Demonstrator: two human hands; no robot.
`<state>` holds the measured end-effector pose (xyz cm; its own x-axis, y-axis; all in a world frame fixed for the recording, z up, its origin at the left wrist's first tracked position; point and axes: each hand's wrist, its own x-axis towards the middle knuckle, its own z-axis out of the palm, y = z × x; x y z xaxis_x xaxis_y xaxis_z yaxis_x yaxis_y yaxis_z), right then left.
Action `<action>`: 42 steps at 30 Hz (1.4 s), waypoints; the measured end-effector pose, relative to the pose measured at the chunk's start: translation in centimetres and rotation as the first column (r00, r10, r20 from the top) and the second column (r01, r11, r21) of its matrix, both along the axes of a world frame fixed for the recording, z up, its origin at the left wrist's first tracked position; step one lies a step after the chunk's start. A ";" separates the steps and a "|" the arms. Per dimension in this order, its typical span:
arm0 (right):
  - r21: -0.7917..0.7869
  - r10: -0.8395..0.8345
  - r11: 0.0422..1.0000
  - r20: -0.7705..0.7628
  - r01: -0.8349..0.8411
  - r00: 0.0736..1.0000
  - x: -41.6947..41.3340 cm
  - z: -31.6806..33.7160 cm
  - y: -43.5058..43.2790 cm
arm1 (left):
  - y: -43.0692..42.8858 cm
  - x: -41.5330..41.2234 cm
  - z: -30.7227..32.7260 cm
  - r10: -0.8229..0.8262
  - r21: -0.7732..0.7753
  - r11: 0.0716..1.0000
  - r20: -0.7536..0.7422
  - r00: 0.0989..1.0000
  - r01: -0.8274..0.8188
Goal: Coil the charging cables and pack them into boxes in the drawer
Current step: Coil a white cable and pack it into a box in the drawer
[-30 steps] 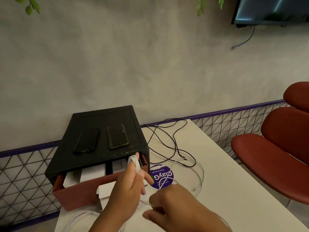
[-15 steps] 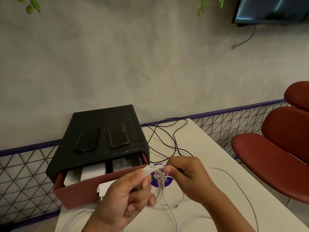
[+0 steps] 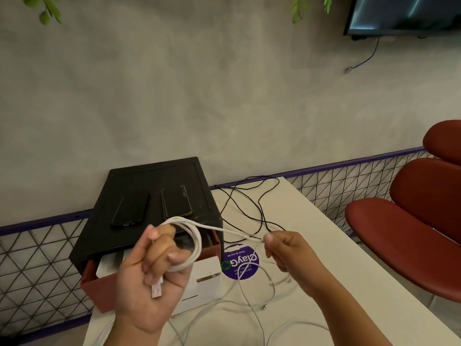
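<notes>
My left hand (image 3: 147, 278) grips a white charging cable (image 3: 195, 242) wound in loops round its fingers, with the USB plug (image 3: 157, 290) sticking out of the palm. My right hand (image 3: 287, 250) pinches the same cable's loose run, stretched taut from the coil. Behind my left hand the red drawer (image 3: 91, 283) of a black cabinet (image 3: 149, 186) stands open with white boxes inside. A white box (image 3: 205, 278) stands on the table in front of the drawer.
Two dark phones (image 3: 131, 208) (image 3: 175, 201) lie on the cabinet top. Black cables (image 3: 252, 203) sprawl over the white table (image 3: 336, 258) at the back; more white cables (image 3: 249, 305) lie loose near the front. A purple round sticker (image 3: 240, 263) marks the tabletop. Red chair (image 3: 404, 221) at right.
My left hand has lifted and turned palm-up with the coil. My right hand has pulled away to the right, drawing the cable taut.
</notes>
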<state>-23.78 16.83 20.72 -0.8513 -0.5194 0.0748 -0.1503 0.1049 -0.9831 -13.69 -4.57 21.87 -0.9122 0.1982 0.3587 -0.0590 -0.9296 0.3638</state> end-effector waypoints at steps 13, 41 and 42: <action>0.737 0.589 0.604 -0.156 -0.304 0.793 4.8 0.1 -2.5 | -1.3 -0.4 -0.2 0.495 -0.379 0.802 -0.011 0.869 -0.462; -0.189 0.110 0.969 -0.252 -0.160 0.962 4.2 1.3 -3.5 | 4.2 0.3 0.2 0.140 -0.593 0.803 0.090 0.986 -0.060; -0.192 0.102 0.969 -0.253 -0.154 0.962 4.5 1.2 -3.6 | 4.3 0.3 0.2 0.158 -0.602 0.795 0.096 0.983 -0.069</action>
<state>-19.29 13.20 21.94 -0.7222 -0.5740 0.3860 -0.3826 -0.1335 -0.9142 -13.43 -0.29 22.10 -0.9717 0.2234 0.0770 -0.0563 -0.5357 0.8426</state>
